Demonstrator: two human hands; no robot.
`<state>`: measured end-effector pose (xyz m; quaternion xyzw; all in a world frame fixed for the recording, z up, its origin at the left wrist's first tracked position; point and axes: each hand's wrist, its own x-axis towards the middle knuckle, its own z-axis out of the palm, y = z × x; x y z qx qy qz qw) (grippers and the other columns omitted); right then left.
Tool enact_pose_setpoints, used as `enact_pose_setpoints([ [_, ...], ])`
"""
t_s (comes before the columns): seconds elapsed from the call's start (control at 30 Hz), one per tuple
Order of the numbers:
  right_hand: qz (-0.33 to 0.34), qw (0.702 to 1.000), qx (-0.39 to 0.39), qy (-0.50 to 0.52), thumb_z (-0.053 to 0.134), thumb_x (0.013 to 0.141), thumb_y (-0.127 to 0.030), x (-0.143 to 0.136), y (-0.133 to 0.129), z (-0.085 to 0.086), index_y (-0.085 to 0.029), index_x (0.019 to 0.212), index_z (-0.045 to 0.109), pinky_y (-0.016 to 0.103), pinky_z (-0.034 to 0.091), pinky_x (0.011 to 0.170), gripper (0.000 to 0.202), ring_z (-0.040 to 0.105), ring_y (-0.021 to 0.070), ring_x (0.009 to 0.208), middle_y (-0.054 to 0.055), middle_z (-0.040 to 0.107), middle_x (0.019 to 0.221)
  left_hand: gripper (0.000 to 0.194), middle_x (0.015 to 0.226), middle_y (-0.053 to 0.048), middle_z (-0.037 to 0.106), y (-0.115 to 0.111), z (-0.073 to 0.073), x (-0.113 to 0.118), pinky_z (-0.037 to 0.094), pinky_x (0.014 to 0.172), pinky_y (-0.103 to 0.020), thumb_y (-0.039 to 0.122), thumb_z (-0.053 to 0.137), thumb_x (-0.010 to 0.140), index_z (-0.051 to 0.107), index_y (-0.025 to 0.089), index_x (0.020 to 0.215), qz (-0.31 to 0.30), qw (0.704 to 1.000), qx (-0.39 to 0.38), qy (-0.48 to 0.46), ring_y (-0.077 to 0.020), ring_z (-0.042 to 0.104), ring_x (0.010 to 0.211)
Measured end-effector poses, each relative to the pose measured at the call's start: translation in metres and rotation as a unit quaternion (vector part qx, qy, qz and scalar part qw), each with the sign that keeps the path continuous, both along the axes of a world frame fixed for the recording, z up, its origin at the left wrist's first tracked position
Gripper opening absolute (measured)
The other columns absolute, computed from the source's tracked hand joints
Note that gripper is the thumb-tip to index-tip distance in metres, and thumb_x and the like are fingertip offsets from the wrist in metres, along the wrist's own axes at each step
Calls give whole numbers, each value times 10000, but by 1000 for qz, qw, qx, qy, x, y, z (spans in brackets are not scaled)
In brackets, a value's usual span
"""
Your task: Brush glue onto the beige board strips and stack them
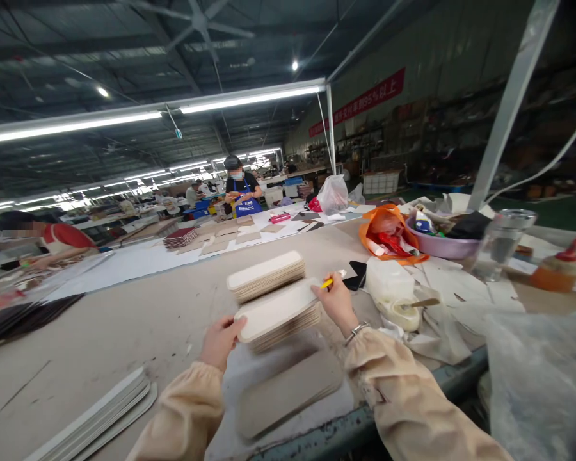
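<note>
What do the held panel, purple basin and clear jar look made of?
Held panel: perhaps board or leather-like sheet; pale, matte, no shine.
Purple basin: likely plastic; smooth, evenly coloured.
Clear jar: glass or clear plastic; see-through, glossy highlights.

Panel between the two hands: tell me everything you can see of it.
The panel is long, flat and thin, off-white, with rounded corners at its left end; the material could be board or leather. Its broad side is up, over a stack of similar pieces; whether it rests on them is unclear. The left hand grips its left end, thumb on top; the right hand, holding a yellow tool, is at its right end.
</note>
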<state>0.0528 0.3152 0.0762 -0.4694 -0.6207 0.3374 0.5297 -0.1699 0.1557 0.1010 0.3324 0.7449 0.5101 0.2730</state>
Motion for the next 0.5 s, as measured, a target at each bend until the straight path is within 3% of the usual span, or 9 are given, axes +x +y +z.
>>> enact_pose_setpoints([
  [0.2, -24, 994, 1, -109, 552, 655, -256, -25, 22, 1, -224, 845, 452, 251, 332, 550, 217, 470, 150, 532, -53, 492, 610, 278, 545, -3, 597, 37, -6, -27, 375, 499, -246, 442, 621, 613, 630, 167, 652, 42, 994, -21, 99, -147, 531, 547],
  [0.5, -23, 979, -15, -200, 582, 712, -209, -35, 35, -1, -226, 896, 471, 242, 346, 559, 215, 535, 171, 601, -18, 548, 645, 217, 550, -17, 619, 52, -14, -43, 387, 553, -278, 392, 602, 654, 632, 187, 589, 60, 974, -88, 201, -189, 576, 606],
])
